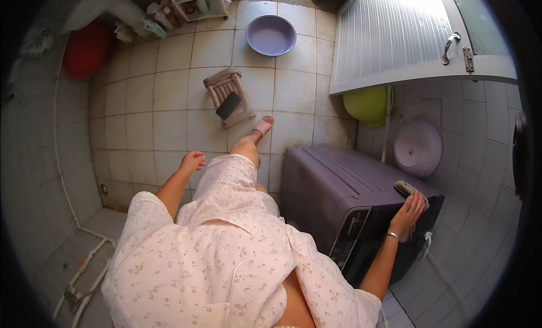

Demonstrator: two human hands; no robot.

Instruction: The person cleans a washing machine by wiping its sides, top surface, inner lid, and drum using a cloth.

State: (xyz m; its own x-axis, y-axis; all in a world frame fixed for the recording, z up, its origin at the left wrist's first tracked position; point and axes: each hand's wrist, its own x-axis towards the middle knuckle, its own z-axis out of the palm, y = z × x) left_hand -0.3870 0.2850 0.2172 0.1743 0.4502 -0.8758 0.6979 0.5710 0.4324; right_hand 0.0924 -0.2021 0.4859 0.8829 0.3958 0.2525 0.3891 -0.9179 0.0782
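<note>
My right hand (410, 213), with a silver bracelet at the wrist, grips a greyish-brown cloth (407, 188). The cloth lies against the top of a purple washing machine (326, 175), close to the edge of its black glossy panel (381, 230). To the left of my legs hangs my left hand (193, 160), its fingers loosely curled and a little apart. I see nothing in it. In front of me a small wooden stool (224, 84) stands on the tiled floor, a dark flat object (229, 105) lying across its slats.
A purple basin (271, 36) rests on the floor ahead. Right of it stands a ribbed white door (394, 36). Green (366, 105) and lilac (419, 148) basins lean by the right wall. A red basin (86, 50), bottles (156, 27) and a white shelf rack (203, 6) stand far left.
</note>
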